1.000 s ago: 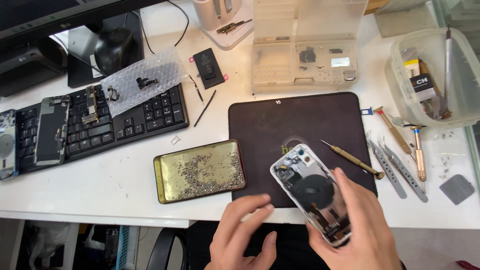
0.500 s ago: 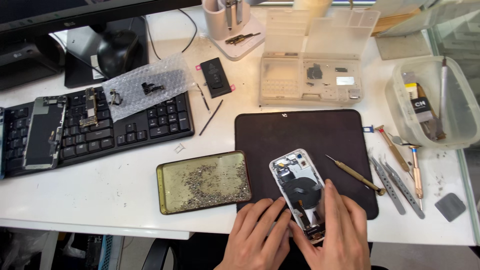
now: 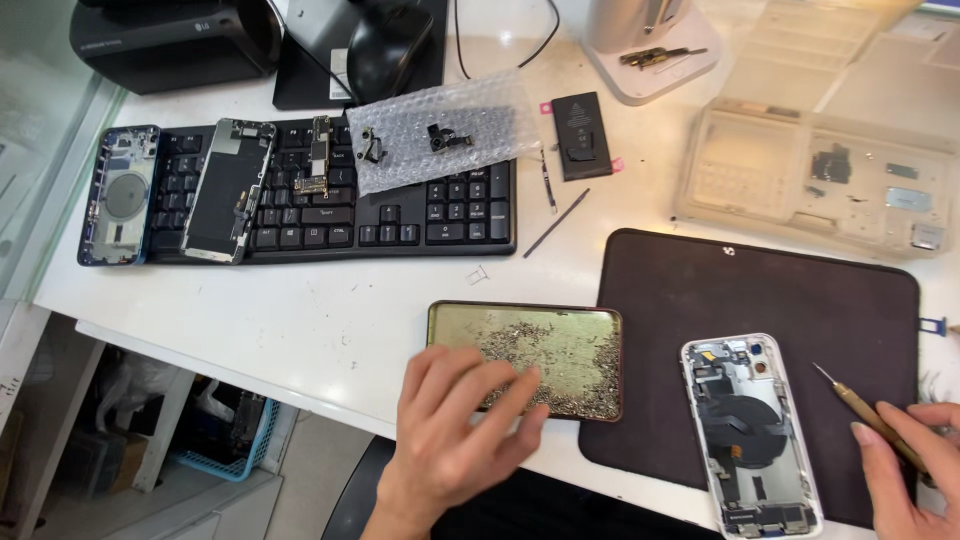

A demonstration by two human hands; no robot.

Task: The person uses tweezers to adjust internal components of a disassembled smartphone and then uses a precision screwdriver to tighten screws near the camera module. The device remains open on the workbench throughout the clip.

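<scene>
Brass-coloured tray (image 3: 560, 330) under left hand (image 3: 455, 435) (overhanging table's edge).

This is a phone repair workshop. The white desk (image 3: 300, 320) carries opened phones: one white shell (image 3: 750, 435) on a dark work mat (image 3: 780, 300), others lying across a keyboard (image 3: 400, 215). A loose battery (image 3: 581, 135), a tray of tiny screws (image 3: 540, 345) and a clear parts box (image 3: 820, 175) sit around.

I work at a white bench (image 3: 300, 320), evenly lit; below its front edge, a blue basket (image 3: 225, 455) on pale floor.
</scene>
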